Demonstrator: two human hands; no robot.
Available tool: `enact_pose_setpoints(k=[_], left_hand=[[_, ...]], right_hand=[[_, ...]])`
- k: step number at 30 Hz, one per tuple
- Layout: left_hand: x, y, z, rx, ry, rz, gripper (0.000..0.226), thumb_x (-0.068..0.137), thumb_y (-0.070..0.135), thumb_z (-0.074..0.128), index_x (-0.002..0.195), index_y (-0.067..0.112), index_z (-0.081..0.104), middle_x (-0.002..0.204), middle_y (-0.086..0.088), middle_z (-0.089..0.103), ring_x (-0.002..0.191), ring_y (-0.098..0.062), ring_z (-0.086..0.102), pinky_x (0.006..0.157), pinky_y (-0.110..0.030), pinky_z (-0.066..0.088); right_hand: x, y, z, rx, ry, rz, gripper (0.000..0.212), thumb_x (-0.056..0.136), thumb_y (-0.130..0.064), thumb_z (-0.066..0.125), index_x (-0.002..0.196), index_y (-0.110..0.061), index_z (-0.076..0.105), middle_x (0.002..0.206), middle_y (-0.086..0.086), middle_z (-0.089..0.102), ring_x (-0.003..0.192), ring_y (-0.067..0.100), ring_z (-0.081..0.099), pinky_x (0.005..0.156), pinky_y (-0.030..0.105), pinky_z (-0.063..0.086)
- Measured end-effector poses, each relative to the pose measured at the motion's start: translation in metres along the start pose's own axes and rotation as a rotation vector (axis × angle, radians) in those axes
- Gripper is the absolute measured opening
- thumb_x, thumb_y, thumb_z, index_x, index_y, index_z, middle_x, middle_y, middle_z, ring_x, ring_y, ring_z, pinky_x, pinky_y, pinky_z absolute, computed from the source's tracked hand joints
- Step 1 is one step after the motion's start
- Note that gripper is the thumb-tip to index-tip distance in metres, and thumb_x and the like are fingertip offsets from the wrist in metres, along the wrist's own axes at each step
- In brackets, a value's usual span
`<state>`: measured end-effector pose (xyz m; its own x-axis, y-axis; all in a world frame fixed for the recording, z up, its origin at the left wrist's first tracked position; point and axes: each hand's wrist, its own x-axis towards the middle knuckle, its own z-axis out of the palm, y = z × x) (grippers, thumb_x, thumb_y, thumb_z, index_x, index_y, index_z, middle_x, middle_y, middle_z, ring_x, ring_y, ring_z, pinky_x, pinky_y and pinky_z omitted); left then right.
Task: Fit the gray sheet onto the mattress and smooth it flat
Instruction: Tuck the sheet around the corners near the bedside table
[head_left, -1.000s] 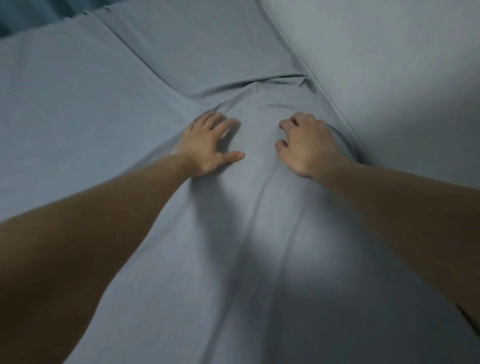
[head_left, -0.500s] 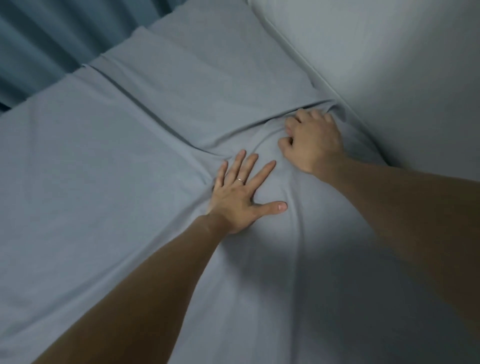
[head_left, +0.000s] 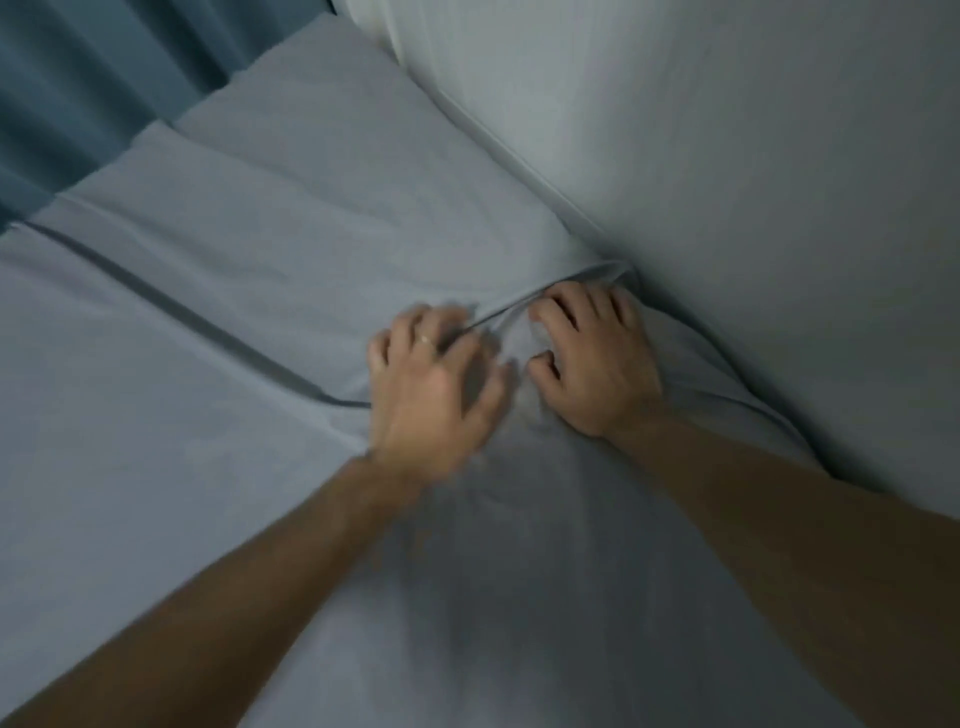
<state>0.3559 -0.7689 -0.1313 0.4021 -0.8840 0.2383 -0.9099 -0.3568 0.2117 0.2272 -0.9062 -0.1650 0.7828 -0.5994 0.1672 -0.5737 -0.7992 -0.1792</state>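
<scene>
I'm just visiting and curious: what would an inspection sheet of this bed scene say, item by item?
Surface: mattress, fully covered; none of it shows bare.
Job's things: gray sheet spread over the bed, bunched into folds near the wall, with a long crease running across on the left.
Clutter: nothing seen.
Grips: left hand, blurred, fingers curled on the sheet, ring on one finger; right hand pressed on the sheet by the wall, fingers curled into the bunched cloth. A firm grasp cannot be told for either.
Cables: nothing seen.
Surroundings: pale wall on the right; blue curtain at the upper left.
</scene>
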Motion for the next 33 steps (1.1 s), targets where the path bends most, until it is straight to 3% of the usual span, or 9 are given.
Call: enact_pose_setpoints(k=[2,5,8,10,17,21,27,31,33], left_hand=[[0.065,-0.020,0.000,-0.023,0.045,-0.032,0.040,0.091,0.050,0.048,0.115,0.023,0.064,0.133,-0.005,0.055,0.126,-0.031,0.043,0.098,-0.041,0.030],[0.139,-0.030,0.022,-0.089,-0.271,-0.216,0.067,0.090,0.068,0.038,0.148,0.035,0.034,0.160,-0.007,0.022,0.148,-0.026,0.016,0.116,-0.047,0.015],[0.168,-0.026,0.052,-0.059,-0.528,-0.199,0.083,0.080,0.087,0.022,0.152,0.050,0.003,0.165,0.000,-0.009,0.151,-0.022,-0.013,0.117,-0.058,-0.008],[0.176,-0.026,0.070,0.013,-0.520,-0.171,0.087,0.073,0.092,0.012,0.150,0.054,-0.002,0.164,0.002,-0.015,0.149,-0.019,-0.020,0.114,-0.060,-0.014],[0.230,-0.055,0.085,0.101,-0.394,-0.177,0.081,0.076,0.088,0.014,0.145,0.048,0.029,0.165,0.003,-0.003,0.151,-0.018,-0.013,0.115,-0.060,-0.010],[0.242,-0.063,0.091,0.168,-0.351,-0.159,0.080,0.078,0.086,0.012,0.142,0.043,0.034,0.165,0.003,0.003,0.151,-0.018,-0.012,0.115,-0.061,-0.008],[0.247,-0.065,0.084,0.066,-0.409,-0.149,0.082,0.080,0.086,0.011,0.145,0.041,0.032,0.165,0.004,0.006,0.151,-0.019,-0.011,0.116,-0.059,-0.009],[0.223,-0.087,0.061,0.058,-0.112,0.029,0.068,0.090,0.070,0.030,0.140,0.026,0.044,0.157,-0.006,0.031,0.148,-0.023,0.017,0.120,-0.051,0.008],[0.204,-0.098,0.052,0.117,-0.095,-0.003,0.069,0.090,0.072,0.029,0.143,0.029,0.040,0.157,-0.007,0.030,0.148,-0.023,0.017,0.121,-0.049,0.008]], right_hand=[[0.000,0.001,0.002,0.003,-0.001,0.001,0.040,0.078,-0.033,0.052,0.115,-0.018,0.058,0.117,0.005,0.055,0.100,0.029,0.050,0.092,0.042,0.035],[0.000,0.002,0.005,0.012,-0.033,0.016,0.045,0.080,-0.035,0.052,0.121,-0.019,0.057,0.125,0.005,0.054,0.107,0.029,0.049,0.098,0.043,0.033],[-0.001,0.002,0.005,0.000,-0.049,0.025,0.049,0.083,-0.040,0.051,0.127,-0.020,0.056,0.137,0.009,0.049,0.118,0.029,0.047,0.106,0.046,0.029],[-0.001,0.004,0.006,0.001,-0.042,0.028,0.050,0.084,-0.041,0.051,0.129,-0.019,0.056,0.142,0.011,0.046,0.122,0.030,0.047,0.108,0.048,0.028],[0.000,0.007,0.008,0.056,-0.023,-0.023,0.051,0.085,-0.037,0.051,0.132,-0.018,0.058,0.152,0.008,0.041,0.131,0.029,0.045,0.111,0.050,0.026],[0.003,0.008,0.006,0.065,-0.021,-0.038,0.053,0.092,-0.039,0.047,0.140,-0.019,0.053,0.158,0.004,0.032,0.143,0.024,0.034,0.118,0.049,0.020],[0.004,0.009,0.009,0.023,-0.059,-0.024,0.054,0.097,-0.045,0.040,0.143,-0.019,0.050,0.155,0.002,0.039,0.146,0.024,0.029,0.120,0.048,0.017],[0.005,0.009,0.007,0.001,-0.074,-0.022,0.056,0.096,-0.048,0.040,0.145,-0.021,0.048,0.156,0.001,0.038,0.146,0.024,0.030,0.120,0.048,0.017],[0.006,0.008,0.006,-0.008,-0.088,-0.022,0.058,0.097,-0.052,0.039,0.146,-0.024,0.045,0.156,0.000,0.037,0.146,0.024,0.029,0.119,0.049,0.018]])
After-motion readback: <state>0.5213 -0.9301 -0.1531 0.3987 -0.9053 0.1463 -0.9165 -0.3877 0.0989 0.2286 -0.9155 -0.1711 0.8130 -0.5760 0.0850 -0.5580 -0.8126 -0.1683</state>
